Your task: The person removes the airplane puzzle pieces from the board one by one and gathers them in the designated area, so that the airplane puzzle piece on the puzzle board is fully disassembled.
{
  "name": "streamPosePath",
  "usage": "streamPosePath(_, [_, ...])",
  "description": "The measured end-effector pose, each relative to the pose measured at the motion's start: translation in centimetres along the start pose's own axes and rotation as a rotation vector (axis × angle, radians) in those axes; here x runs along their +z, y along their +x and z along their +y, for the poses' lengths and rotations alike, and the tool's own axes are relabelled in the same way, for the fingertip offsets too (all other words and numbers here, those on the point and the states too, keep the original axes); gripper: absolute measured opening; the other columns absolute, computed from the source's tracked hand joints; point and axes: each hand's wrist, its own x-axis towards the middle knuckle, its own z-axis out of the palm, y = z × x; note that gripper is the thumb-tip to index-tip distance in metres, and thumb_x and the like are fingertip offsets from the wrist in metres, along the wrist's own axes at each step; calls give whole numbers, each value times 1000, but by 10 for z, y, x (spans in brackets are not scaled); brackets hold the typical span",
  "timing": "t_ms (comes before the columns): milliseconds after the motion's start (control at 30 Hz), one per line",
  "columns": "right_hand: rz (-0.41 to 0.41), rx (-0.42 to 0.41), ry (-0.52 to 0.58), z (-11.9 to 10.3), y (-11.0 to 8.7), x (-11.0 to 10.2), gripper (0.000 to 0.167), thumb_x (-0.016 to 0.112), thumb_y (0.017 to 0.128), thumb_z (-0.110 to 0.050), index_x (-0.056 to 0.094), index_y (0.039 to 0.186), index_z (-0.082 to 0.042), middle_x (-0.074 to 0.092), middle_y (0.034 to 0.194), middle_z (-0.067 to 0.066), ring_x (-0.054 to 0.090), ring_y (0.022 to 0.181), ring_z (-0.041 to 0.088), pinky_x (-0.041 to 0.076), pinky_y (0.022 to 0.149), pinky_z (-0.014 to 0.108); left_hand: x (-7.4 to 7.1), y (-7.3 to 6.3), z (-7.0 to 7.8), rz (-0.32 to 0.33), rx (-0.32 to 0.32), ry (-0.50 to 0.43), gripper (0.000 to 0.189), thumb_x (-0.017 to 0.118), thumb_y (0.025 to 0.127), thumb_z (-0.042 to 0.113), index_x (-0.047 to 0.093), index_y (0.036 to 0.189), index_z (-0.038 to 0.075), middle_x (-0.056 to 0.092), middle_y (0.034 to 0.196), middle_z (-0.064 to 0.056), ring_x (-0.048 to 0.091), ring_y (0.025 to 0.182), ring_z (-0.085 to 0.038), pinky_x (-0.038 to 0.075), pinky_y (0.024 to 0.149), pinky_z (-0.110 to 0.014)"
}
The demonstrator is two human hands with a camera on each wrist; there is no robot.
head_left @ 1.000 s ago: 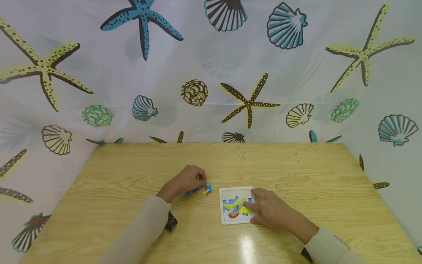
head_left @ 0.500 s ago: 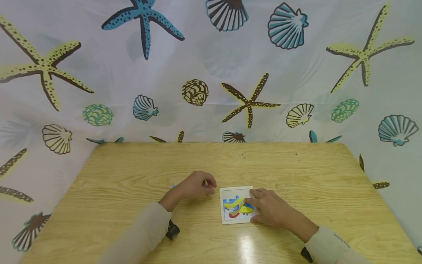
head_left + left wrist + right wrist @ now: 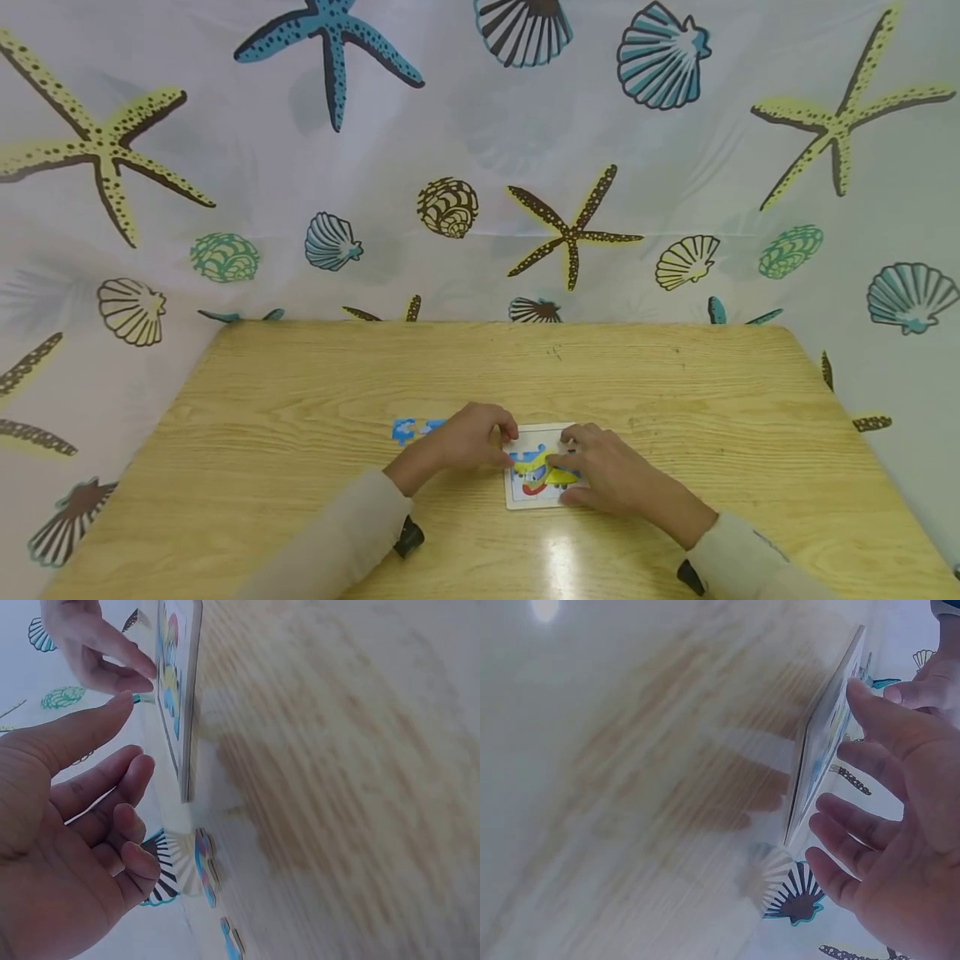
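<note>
A square jigsaw puzzle board [image 3: 525, 506] with a pale rim lies on the table. Pieces forming part of a yellow and red aeroplane [image 3: 536, 475] fill its lower area. My left hand [image 3: 471, 437] is at the board's left edge. In the left wrist view its thumb and loosely bent fingers stand apart, with nothing seen between them. My right hand [image 3: 611, 471] lies over the board's right side, fingers spread, its index finger reaching in over the picture. Loose blue puzzle pieces [image 3: 402, 430] lie left of the board, partly hidden behind my left hand; one piece [image 3: 205, 868] shows edge-on nearby.
A wood-grain table [image 3: 337, 367] extends around the board. Behind and beside it hangs a white cloth [image 3: 390, 275] printed with starfish and shells. Dark wrist straps show at both sleeves.
My left hand has moved right, from the loose pieces to the board's left edge, uncovering blue pieces behind it. My right hand stays at the board's right side, shifting only slightly.
</note>
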Motion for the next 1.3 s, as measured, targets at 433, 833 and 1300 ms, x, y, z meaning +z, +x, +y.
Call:
streamPosePath(433, [45, -132, 42, -8, 3, 6, 35, 66, 87, -38, 68, 118, -23, 57, 126, 12, 53, 114, 23, 46, 88, 41, 11, 2, 5, -53, -3, 75, 34, 80, 76, 24, 65, 104, 12, 61, 101, 3, 56, 91, -11, 47, 80, -27])
streamPosePath(833, [-17, -129, -8, -9, 0, 4, 37, 64, 89, -33, 62, 126, -31, 51, 132, 10, 50, 116, 21, 44, 82, 35, 16, 3, 6, -49, 49, 140, 31, 80, 75, 21, 63, 99, 10, 58, 95, 2, 50, 84, -9, 44, 76, -25])
streamPosePath(1300, [-51, -107, 20, -8, 2, 6, 41, 64, 88, -37, 60, 128, -31, 48, 135, 11, 49, 118, 25, 45, 86, 41, 19, 6, 5, -49, 20, 134, 31, 82, 74, 21, 64, 98, 11, 60, 96, 3, 52, 86, -10, 46, 78, -25])
